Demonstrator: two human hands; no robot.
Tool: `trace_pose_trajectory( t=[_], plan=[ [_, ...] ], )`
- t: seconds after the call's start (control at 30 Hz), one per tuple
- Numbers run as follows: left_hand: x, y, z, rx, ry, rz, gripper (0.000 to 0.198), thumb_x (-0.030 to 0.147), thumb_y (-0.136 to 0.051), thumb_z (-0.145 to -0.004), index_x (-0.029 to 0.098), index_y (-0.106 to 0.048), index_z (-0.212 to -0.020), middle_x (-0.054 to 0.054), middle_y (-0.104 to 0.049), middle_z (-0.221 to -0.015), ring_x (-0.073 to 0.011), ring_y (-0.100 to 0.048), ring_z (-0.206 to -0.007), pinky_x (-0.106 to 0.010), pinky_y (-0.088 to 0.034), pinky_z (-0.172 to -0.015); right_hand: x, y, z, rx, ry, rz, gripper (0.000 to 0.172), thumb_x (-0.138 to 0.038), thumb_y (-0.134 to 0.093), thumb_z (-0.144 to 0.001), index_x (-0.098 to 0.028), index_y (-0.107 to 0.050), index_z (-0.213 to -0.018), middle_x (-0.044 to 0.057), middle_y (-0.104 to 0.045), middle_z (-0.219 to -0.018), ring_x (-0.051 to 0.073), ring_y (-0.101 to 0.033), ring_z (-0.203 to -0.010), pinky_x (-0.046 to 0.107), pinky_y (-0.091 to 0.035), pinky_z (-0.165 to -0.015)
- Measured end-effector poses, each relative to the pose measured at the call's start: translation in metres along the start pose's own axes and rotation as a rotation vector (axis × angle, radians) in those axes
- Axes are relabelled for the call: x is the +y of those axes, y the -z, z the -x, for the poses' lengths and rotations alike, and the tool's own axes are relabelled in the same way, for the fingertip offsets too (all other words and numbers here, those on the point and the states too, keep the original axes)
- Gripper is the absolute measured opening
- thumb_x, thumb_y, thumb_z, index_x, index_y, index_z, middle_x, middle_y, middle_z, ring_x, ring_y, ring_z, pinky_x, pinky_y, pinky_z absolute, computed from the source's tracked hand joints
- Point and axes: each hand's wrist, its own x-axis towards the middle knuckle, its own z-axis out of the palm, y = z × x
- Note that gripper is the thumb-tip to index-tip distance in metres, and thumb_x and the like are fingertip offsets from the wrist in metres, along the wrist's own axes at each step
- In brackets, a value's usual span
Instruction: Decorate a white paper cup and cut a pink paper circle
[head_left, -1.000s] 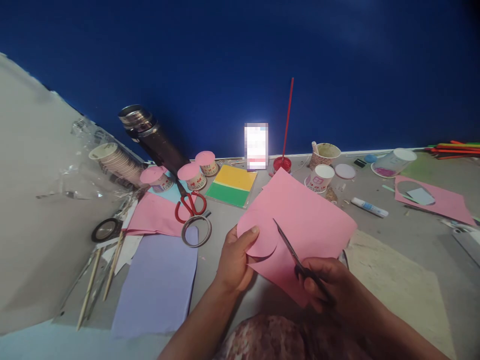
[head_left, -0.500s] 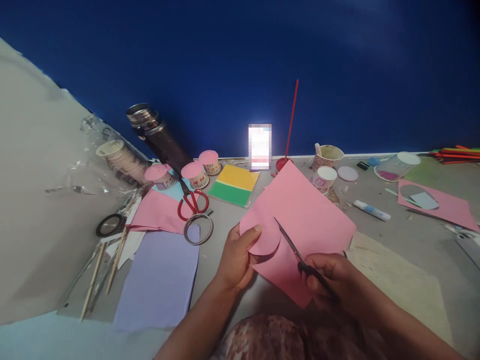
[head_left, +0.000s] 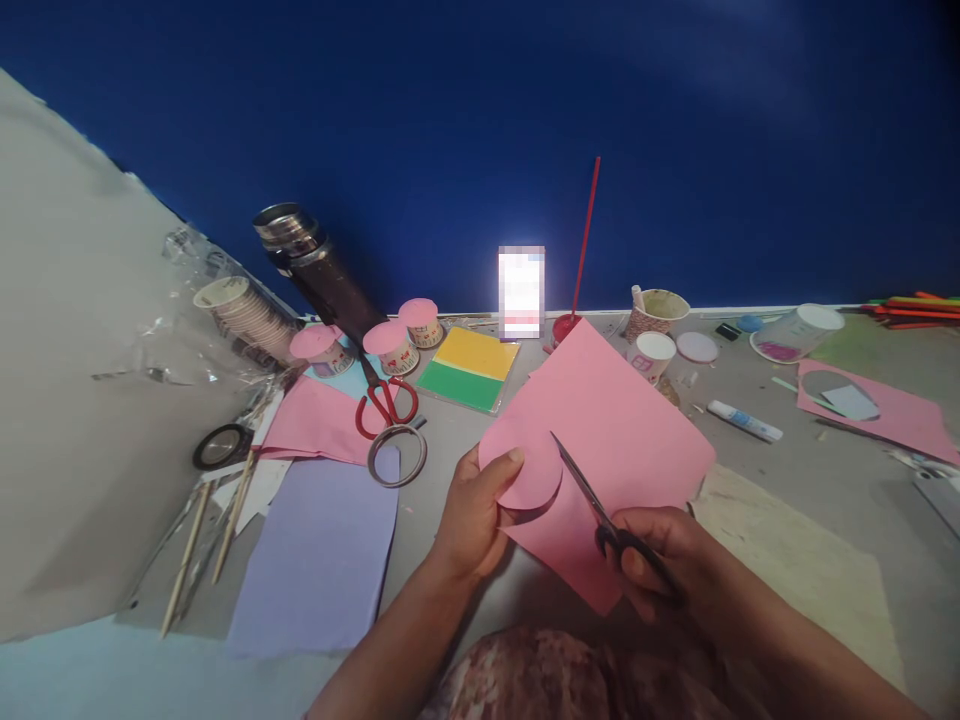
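Note:
A large pink paper sheet [head_left: 637,430] is held up over the table, tilted, with a curved cut running through it. My left hand [head_left: 476,515] pinches the rounded, partly cut-out piece [head_left: 529,475] at the sheet's left side, thumb on top. My right hand [head_left: 656,555] grips a pair of dark-handled scissors [head_left: 581,475], fingers in the loops. The blades lie over the pink paper along the right end of the curved cut, tips pointing up and left. The fingers under the paper are hidden.
Left of my hands lie a lavender sheet [head_left: 319,550], red-handled scissors [head_left: 388,405], a grey tape ring [head_left: 396,456] and pink-topped paper cups [head_left: 390,347]. A flask [head_left: 322,265] leans on the wall. At right are a glue tube [head_left: 744,421] and a cream sheet [head_left: 802,570].
The scissors' handles look slightly more spread in my right hand. The left hand and the pink paper stay almost in place, and the view shifts a little.

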Motion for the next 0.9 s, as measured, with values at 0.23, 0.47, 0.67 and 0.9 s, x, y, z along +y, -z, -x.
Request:
trace_pose_trajectory(
  t=[0.23, 0.47, 0.67, 0.9],
  plan=[
    [0.002, -0.003, 0.001, 0.015, 0.005, 0.02, 0.044, 0.033, -0.099, -0.057, 0.013, -0.078, -0.089, -0.008, -0.082, -0.083, -0.0265, -0.078, -0.078, -0.038, -0.064, -0.078, -0.012, -0.002, 0.001, 0.009, -0.027, 0.035, 0.056, -0.072, -0.079, -0.072, -0.021, -0.055, -0.064, -0.004, -0.05, -0.048, 0.009, -0.039, -0.044, 0.025, -0.028, -0.05],
    [0.002, -0.002, 0.003, 0.03, 0.002, 0.015, 0.041, 0.032, -0.099, -0.057, 0.013, -0.077, -0.086, -0.007, -0.081, -0.08, -0.0259, -0.077, -0.077, -0.039, -0.065, -0.077, -0.014, -0.004, 0.002, 0.018, -0.039, -0.002, 0.051, -0.066, -0.079, -0.071, -0.021, -0.056, -0.063, -0.005, -0.05, -0.047, 0.009, -0.039, -0.043, 0.025, -0.028, -0.05],
    [0.006, -0.002, 0.005, 0.023, 0.006, -0.03, 0.049, 0.034, -0.1, -0.057, 0.011, -0.078, -0.095, -0.007, -0.08, -0.079, -0.0275, -0.078, -0.08, -0.039, -0.067, -0.074, -0.005, 0.0, 0.005, 0.035, -0.054, -0.004, 0.049, -0.063, -0.081, -0.071, -0.022, -0.055, -0.064, -0.006, -0.048, -0.044, 0.007, -0.034, -0.04, 0.024, -0.022, -0.045],
    [0.008, -0.001, 0.003, 0.086, -0.017, -0.171, 0.061, 0.04, -0.101, -0.057, 0.014, -0.078, -0.107, -0.007, -0.08, -0.088, -0.0229, -0.075, -0.069, -0.036, -0.065, -0.06, 0.013, -0.002, 0.004, 0.164, -0.114, 0.052, 0.037, -0.05, -0.075, -0.075, -0.023, -0.053, -0.063, -0.006, -0.05, -0.044, 0.007, -0.033, -0.04, 0.023, -0.02, -0.043]
  ],
)
